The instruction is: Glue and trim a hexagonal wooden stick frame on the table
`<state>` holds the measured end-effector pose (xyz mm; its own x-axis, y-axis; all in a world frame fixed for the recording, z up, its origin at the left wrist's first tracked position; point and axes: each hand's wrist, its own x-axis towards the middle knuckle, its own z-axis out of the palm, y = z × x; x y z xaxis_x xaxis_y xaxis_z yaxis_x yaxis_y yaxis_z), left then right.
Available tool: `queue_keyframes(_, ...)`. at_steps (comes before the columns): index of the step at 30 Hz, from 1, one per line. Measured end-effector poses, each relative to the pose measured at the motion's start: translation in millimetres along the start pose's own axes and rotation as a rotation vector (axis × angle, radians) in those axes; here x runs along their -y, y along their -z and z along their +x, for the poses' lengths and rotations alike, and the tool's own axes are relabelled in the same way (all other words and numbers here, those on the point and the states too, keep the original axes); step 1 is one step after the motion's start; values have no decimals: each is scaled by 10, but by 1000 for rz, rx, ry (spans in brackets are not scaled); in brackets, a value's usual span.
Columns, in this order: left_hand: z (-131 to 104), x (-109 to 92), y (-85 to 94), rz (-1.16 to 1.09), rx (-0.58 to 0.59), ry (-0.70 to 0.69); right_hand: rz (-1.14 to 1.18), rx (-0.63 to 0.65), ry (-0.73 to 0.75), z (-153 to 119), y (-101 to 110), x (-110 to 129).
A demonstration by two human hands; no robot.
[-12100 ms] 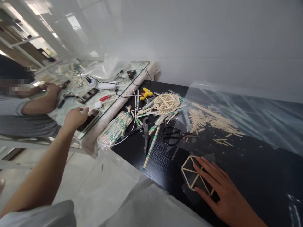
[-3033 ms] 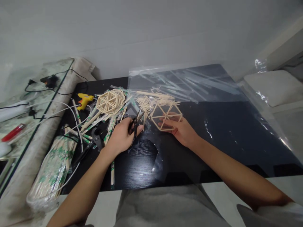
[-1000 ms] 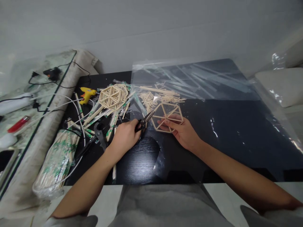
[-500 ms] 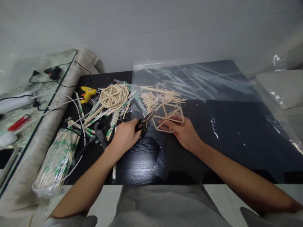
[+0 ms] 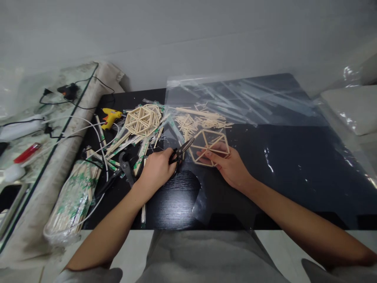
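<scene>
My left hand (image 5: 159, 167) is closed round the handles of a pair of scissors (image 5: 183, 148), whose blades point up and to the right. Their tips come close to the left side of a hexagonal frame of wooden sticks (image 5: 207, 148); I cannot tell whether they touch. The frame has spokes meeting at its middle. My right hand (image 5: 231, 165) grips it from the lower right, thumb on top and fingers behind. Just beyond lie a heap of short cut sticks (image 5: 188, 125) and several longer sticks (image 5: 209, 116).
Stacked stick hexagons (image 5: 143, 120) lie at the back left beside a yellow glue gun (image 5: 111, 117). Black-handled pliers (image 5: 126, 167) rest left of my left hand, near a bag of wrapped chopsticks (image 5: 72, 196). Clear plastic film (image 5: 265, 98) covers the table's right part. White cables (image 5: 103, 149) cross the left side.
The view has shifted very slightly. Both hands, the scissors and the stick hexagon keep nearly the same places.
</scene>
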<state>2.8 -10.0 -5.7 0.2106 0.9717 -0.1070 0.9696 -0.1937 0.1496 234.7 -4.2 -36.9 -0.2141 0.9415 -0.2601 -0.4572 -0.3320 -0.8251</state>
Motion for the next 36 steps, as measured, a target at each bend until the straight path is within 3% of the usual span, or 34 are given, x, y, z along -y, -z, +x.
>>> queue_keyframes(36, -4, -6, -16, -71, -27, -3, -44, 42, -4, -32, -29, -64)
